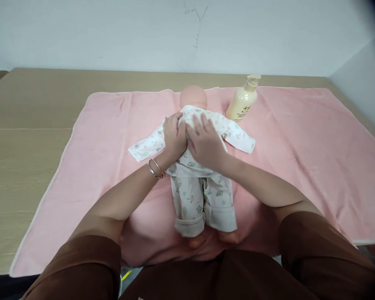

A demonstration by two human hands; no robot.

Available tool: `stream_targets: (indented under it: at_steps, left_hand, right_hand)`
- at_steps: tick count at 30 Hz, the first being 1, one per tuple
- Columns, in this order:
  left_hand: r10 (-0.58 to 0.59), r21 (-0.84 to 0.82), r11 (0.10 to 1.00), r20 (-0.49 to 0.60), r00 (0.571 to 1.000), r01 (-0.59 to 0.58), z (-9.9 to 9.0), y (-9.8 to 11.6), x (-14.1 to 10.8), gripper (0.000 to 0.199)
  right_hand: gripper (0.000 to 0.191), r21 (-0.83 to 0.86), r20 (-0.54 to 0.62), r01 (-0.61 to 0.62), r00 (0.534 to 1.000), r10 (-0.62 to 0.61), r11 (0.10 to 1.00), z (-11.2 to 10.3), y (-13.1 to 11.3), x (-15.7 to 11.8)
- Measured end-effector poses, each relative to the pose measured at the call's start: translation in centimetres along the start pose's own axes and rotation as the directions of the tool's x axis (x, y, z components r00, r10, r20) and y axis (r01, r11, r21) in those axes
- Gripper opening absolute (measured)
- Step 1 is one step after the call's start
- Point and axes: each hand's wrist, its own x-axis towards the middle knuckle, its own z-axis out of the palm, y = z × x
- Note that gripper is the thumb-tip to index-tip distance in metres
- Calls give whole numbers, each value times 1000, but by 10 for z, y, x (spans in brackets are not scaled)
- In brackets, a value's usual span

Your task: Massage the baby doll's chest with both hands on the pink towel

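Observation:
A baby doll [192, 170] lies stretched out with its bald head away from me, no face showing. It wears a white printed top and matching trousers [189, 200] with turned-up cuffs; both sleeves spread sideways. My left hand [175, 135] curls around the left side of the doll's upper body, thumb on the cloth. Flat on the middle of its upper body rests my right hand [206, 141], fingers spread and slightly blurred at the tips. The doll's feet [228, 237] poke out below the cuffs, close to my body.
A pink blanket [96, 158] with a pale edge lies under the doll on a wooden table [28, 166]. A cream pump bottle [242, 100] stands beyond the doll's right sleeve. Behind the table rises a pale wall [128, 37].

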Motion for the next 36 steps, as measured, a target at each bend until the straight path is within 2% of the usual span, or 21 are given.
stream_targets:
  at_steps: [2, 4, 6, 8, 10, 11, 13, 15, 18, 20, 24, 27, 29, 32, 34, 36]
  left_hand:
    - [-22, 0, 1000, -4, 1000, 22, -1, 2, -1, 30]
    - [-40, 10, 999, -4, 999, 40, -1, 5, -1, 30]
    - [-48, 28, 998, 0, 999, 48, -1, 6, 0, 29]
    - [-47, 46, 998, 9, 999, 46, 0, 7, 1, 28]
    - [-44, 59, 997, 16, 999, 43, -1, 8, 1, 27]
    - [-43, 62, 997, 15, 999, 42, -1, 8, 0, 27]
    - [-31, 58, 998, 12, 999, 30, -2, 6, -1, 28]
    - [-2, 45, 999, 12, 1000, 2, -3, 4, -1, 31]
    - [31, 44, 999, 25, 999, -32, -3, -1, 0, 40]
    - [25, 80, 996, 82, 996, -31, -2, -2, 0, 48]
    - [0, 201, 978, 239, 971, -49, -1, 5, -1, 62]
    - [-24, 271, 961, 298, 954, -61, -6, 9, 6, 68]
    - [-74, 286, 958, 329, 941, -25, -11, 7, 18, 70]
    - [-86, 238, 971, 398, 913, -12, -17, 0, 35, 52]
    - [-54, 246, 968, 390, 919, -48, -16, -2, 35, 53]
    - [-11, 305, 948, 327, 945, -95, -12, 0, 25, 58]
  right_hand:
    - [55, 23, 2, 136, 991, -136, 990, 0, -8, -5]
    - [53, 62, 25, 181, 983, -183, 981, -2, -1, 2]
    - [52, 81, 63, 117, 991, -122, 990, -5, 15, 16]
    - [57, 65, 85, -14, 996, 9, 998, -7, 26, 25]
    - [62, 15, 53, -118, 992, 117, 993, -5, 24, 23]
    - [62, -13, 25, -129, 991, 129, 992, -4, 17, 17]
    - [60, -59, -20, -79, 997, 78, 995, -1, -1, 2]
    - [59, -64, -8, 26, 1000, -26, 998, 1, -15, -11]
    - [56, 6, 36, 96, 995, -96, 995, -2, -11, -7]
    - [55, 62, 56, 29, 998, -32, 998, -5, 8, 9]
    - [67, 72, 88, -221, 973, 214, 973, -6, 46, 39]
    - [72, 20, 96, -301, 950, 298, 953, -7, 46, 39]
    - [70, -36, 87, -278, 956, 281, 960, -11, 33, 28]
    - [67, -108, 84, -139, 985, 149, 984, -19, 12, 11]
    - [59, -110, 85, -83, 992, 93, 990, -24, 9, 10]
    - [57, -61, 95, -114, 988, 120, 992, -24, 19, 17]
